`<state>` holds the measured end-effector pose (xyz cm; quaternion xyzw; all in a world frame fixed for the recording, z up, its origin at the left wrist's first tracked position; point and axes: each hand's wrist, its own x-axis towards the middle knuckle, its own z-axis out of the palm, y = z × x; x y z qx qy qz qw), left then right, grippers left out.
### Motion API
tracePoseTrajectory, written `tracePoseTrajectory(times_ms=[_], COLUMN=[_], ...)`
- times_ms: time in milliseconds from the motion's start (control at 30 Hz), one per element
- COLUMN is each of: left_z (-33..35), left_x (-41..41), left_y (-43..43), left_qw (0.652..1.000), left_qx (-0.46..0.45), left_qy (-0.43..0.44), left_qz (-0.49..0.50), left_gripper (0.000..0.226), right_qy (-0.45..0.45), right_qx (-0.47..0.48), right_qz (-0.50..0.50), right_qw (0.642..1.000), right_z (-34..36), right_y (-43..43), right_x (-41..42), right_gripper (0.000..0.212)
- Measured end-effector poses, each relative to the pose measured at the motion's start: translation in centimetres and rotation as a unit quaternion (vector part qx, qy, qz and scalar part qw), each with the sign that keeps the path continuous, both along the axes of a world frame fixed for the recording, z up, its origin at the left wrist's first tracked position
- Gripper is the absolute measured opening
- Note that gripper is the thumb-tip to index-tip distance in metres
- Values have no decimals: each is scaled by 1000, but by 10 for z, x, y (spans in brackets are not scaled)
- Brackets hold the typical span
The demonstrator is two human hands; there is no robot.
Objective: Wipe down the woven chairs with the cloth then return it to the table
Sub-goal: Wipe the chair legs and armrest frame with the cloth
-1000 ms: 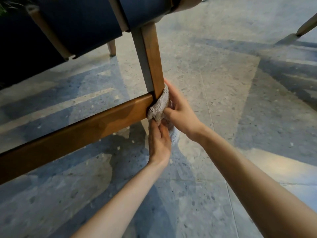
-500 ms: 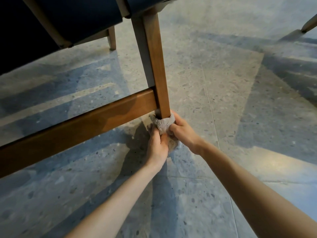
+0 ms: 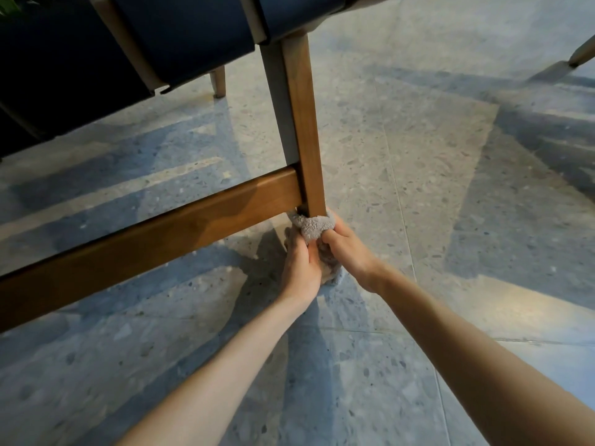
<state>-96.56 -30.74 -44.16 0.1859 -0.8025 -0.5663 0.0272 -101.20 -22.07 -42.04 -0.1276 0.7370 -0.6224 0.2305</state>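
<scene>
1. Reaching forward and down in the head view, both bare forearms are extended toward the foot of a wooden chair leg [image 3: 302,123]. The left hand [image 3: 301,267] is seen from the back, its fingers curled into the cloth. The right hand [image 3: 346,252] is clenched on the cloth from the right side.
2. The grey fleecy cloth [image 3: 312,225] is wrapped around the bottom of the leg, just below its joint with the wooden stretcher rail [image 3: 145,233]. Its loose end is bunched between the two hands, down near the terrazzo floor [image 3: 418,188].
3. The dark blue seat [image 3: 193,33] is seen above, with a rear leg [image 3: 219,80] beyond it. Another furniture leg [image 3: 582,53] is seen at the upper right, well apart. The wiped leg's foot is hidden by cloth and hands.
</scene>
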Motion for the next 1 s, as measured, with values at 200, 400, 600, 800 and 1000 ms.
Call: tracePoseTrajectory(times_ms=[200,400,600,800,1000], left_z=[8,24,53,91,164], left_x=[10,38,29,0,-10], left_y=[10,19,31,56,97], left_qw=[995,989,996,989,975], left_qx=[-23,-96,3,-53,-44], left_qy=[-79,40,76,38,-40], left_qz=[53,109,-36,-130,-214], left_gripper=[28,20,10,21,28], right_qy=[38,88,144,155,96], right_qx=[42,44,12,56,130], right_qz=[-58,-74,-199,-294,-346], right_qw=[997,992,969,941,924], right_z=[-1,7,29,74,146], right_y=[3,34,64,93,128], right_x=[18,44,63,47,35], right_gripper=[48,36,33,32,29])
